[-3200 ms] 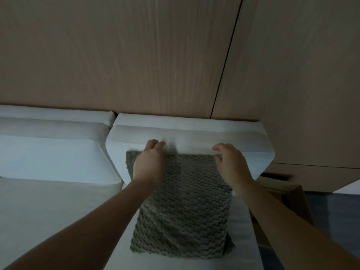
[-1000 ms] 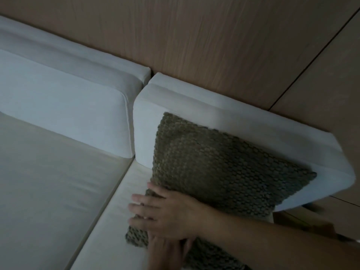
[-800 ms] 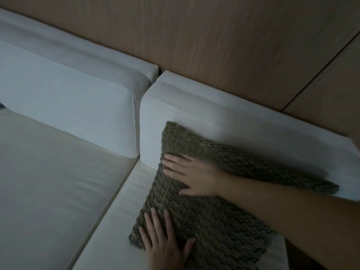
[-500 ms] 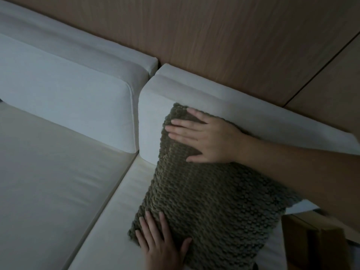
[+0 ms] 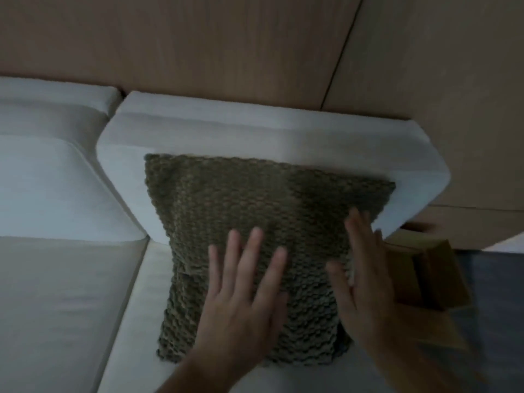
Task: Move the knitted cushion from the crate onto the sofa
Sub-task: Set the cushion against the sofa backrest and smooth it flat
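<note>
The olive-green knitted cushion [image 5: 255,222] leans against the white back cushion [image 5: 255,137] of the sofa, its lower edge resting on the pale sofa seat [image 5: 136,321]. My left hand [image 5: 243,307] is spread flat over the cushion's lower middle, fingers apart, gripping nothing. My right hand [image 5: 365,279] is held edge-on along the cushion's right side, fingers straight and blurred. The brown cardboard crate [image 5: 425,273] stands on the floor just right of the sofa, partly hidden by my right forearm.
A second white back cushion [image 5: 51,180] and a wide seat [image 5: 56,307] extend to the left. Wood-panelled wall [image 5: 226,46] rises right behind the sofa. Dark floor [image 5: 493,279] shows at the right, beyond the crate.
The view has swung right and squared up. My right hand left the cushion's top left corner and came to its right edge. My left hand slid from the bottom corner up toward the middle.
</note>
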